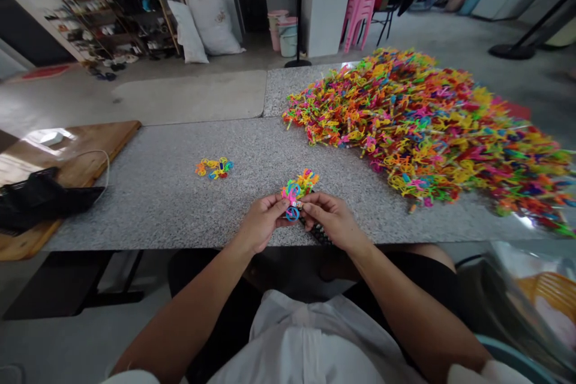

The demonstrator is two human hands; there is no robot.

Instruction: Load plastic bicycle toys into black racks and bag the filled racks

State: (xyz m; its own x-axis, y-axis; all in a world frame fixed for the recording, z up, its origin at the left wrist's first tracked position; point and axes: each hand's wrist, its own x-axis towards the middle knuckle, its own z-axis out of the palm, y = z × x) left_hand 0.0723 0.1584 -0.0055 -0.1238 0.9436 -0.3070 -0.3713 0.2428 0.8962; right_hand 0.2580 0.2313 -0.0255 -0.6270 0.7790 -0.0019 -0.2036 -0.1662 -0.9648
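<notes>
Both hands meet over the near edge of the table, holding a small plastic toy bicycle [292, 213] with blue wheels and pink parts. My left hand [264, 220] pinches it from the left, thumb on top. From the other side my right hand [330, 219] grips its small pale printed part between thumb and fingers. Just beyond the fingertips lie more bright toy pieces [308, 179], yellow, green and orange. A black textured object [321, 234] shows partly under my right hand. Farther left, a small cluster of similar toys [215, 168] rests on the table.
A large heap of colourful plastic toys [418, 126] covers the right of the speckled grey table [166, 204]. On the left are a wooden board [90, 150] and a black object [40, 195]. A bag-lined container with an orange basket [551, 291] stands low at right.
</notes>
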